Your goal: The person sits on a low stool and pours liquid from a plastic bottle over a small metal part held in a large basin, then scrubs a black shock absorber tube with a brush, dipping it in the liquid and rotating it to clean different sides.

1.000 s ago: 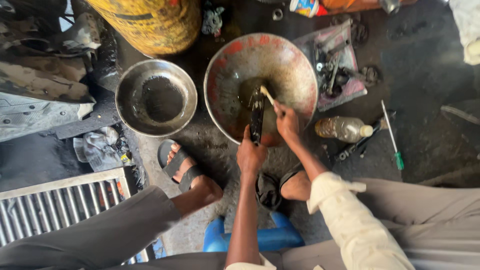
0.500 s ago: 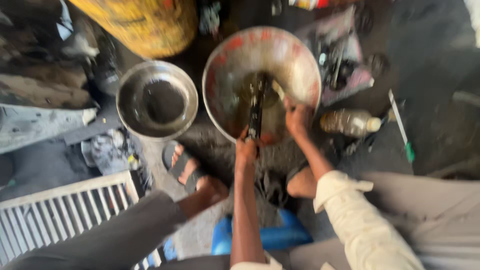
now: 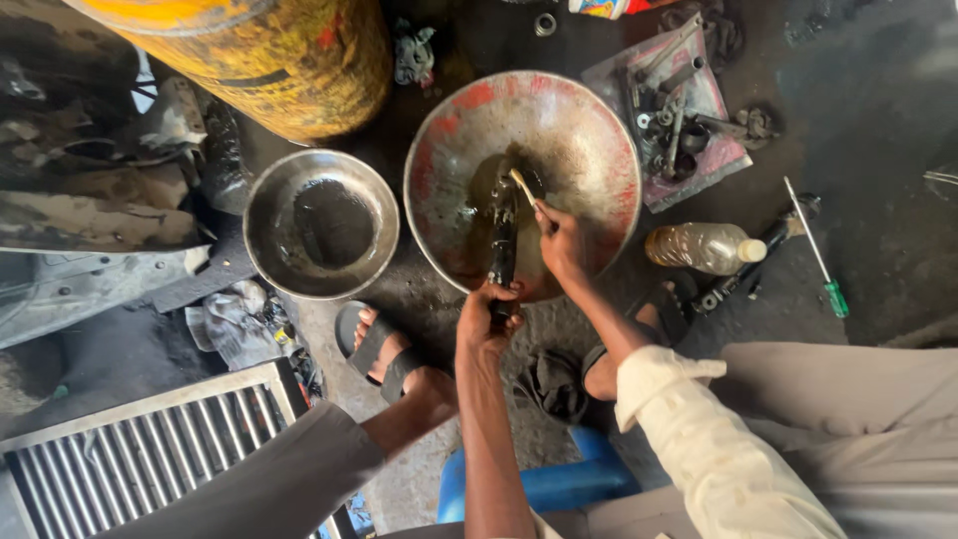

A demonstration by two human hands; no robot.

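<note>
Both clenched: left hand (image 3: 486, 321) grips dark part (image 3: 502, 243), right hand (image 3: 561, 243) pinches brush (image 3: 523, 187) over basin (image 3: 589, 140)

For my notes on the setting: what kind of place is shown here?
Probably an informal repair workshop, with work done on the ground. A red-stained metal basin holds dark oily liquid, loose bolts and metal parts lie on a cloth, and a screwdriver lies on the grimy floor.

Dark, oil-stained concrete floor (image 3: 878, 120), lit by daylight. A yellow drum (image 3: 269, 60) stands at eleven o'clock, a ribbed metal grille (image 3: 130, 459) lies at eight o'clock, and a blue stool (image 3: 549, 484) sits at six.
</note>
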